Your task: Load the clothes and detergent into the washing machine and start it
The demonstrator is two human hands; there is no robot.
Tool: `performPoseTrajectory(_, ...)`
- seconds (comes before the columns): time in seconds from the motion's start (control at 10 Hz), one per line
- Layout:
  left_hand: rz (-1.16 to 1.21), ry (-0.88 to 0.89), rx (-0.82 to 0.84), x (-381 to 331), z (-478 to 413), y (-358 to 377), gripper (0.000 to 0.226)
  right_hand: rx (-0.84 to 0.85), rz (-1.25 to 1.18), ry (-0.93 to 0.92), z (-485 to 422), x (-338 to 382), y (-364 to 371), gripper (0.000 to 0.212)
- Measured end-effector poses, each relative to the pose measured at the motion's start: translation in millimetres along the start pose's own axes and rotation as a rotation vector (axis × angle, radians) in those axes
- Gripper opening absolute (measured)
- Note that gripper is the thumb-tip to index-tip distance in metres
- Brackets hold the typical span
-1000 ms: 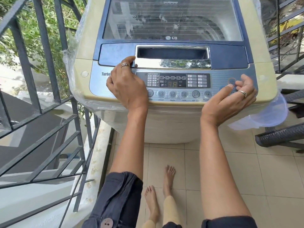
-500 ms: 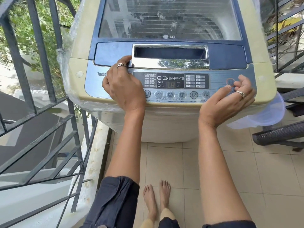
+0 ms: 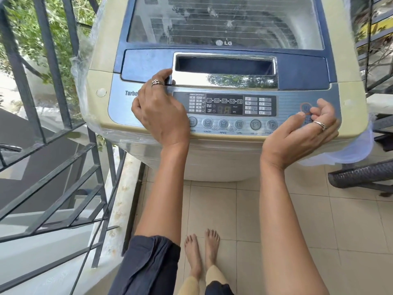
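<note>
Barely moved: your right hand point(image 3: 302, 137), loosely curled, thumbs the button point(image 3: 305, 107); left hand point(image 3: 161, 111) hooks the handle point(image 3: 225, 79); lid point(image 3: 225, 24) closed, starting probably left.

LG on washing machine lid point(image 3: 223, 28); control panel point(image 3: 289, 103) reads Turbo (cut off), WASH, RINSE, SPIN, DELAY START, TIME LEFT.
</note>
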State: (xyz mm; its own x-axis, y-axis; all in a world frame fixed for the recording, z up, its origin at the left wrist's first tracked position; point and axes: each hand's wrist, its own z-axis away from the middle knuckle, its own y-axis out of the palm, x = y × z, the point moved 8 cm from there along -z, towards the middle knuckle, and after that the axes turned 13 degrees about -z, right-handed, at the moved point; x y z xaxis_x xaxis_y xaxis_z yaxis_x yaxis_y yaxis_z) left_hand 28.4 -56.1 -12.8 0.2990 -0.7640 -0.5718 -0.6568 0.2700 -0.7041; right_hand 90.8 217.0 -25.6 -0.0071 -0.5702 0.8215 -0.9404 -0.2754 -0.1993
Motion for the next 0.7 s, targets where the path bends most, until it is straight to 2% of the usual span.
performPoseTrajectory(0.3,-0.012,0.017,0.01,-1,-2,1,0.037,0.034,-0.01,0.014,-3,10,3,0.031)
performPoseTrajectory(0.7,-0.068,0.071,0.086,-30,0,-7,0.03,0.328,-0.083,-0.025,1,49,32,0.036)
